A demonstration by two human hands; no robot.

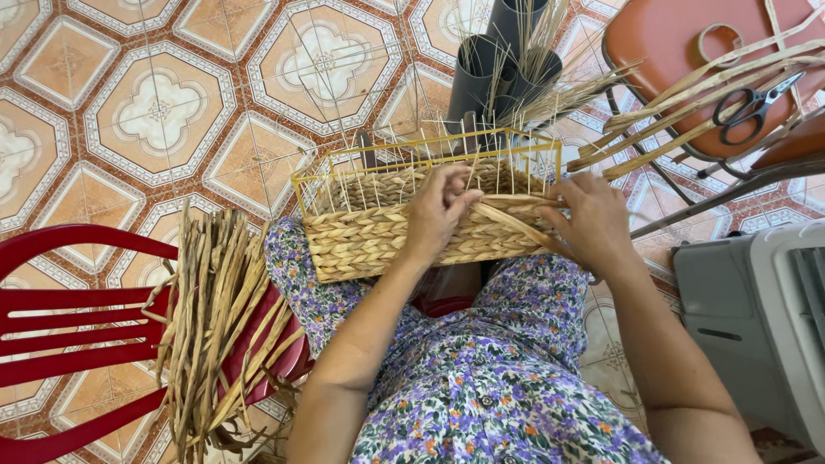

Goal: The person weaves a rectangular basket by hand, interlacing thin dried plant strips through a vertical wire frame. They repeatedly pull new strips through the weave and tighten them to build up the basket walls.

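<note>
— Basket [387,241] half woven sits on our lap, its yellow wire frame [344,172] standing bare above the braided rows. What do we have around us, biggest first?

— We see one red plastic chair [77,318] at our left, one grey appliance [756,318] at our right, one orange stool [679,43] ahead. Then one bundle of dried reeds [215,326] over the red chair, three dark tubes [490,69] behind the basket, and one pair of scissors [756,107] on the stool.

— And our two hands?

— Our left hand [438,215] presses curled fingers on the basket's top edge. Our right hand [593,219] pinches one braided strand [516,222] against the front wall, just beside the left.
</note>
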